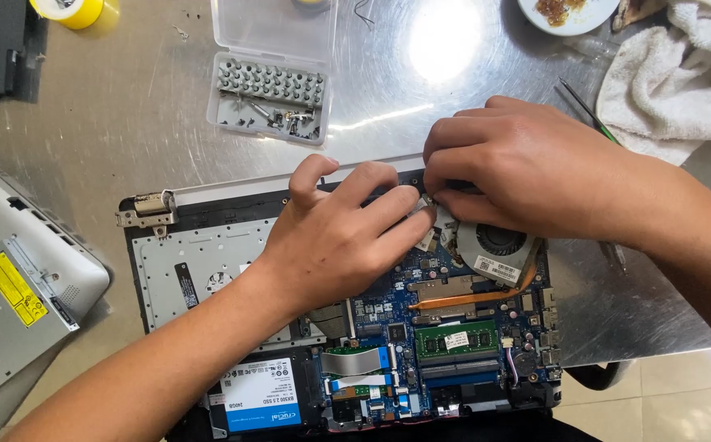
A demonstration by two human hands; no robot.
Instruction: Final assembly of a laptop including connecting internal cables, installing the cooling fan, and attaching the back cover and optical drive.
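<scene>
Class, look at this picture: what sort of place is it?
Probably a repair bench: an opened laptop lies on a metal table, beside a clear box of screwdriver bits.

**Count of items on the desk**

Opened laptop (339,327): one. Cooling fan (499,245): one. Green memory module (456,340): one. Blue-labelled drive (261,395): one. Clear bit case (270,69): one. Yellow tape roll (73,11): one. White towel (675,74): one. Plate (567,15): one. Detached grey cover (16,270): one. Hands were two: left (335,237), right (527,168).
</scene>
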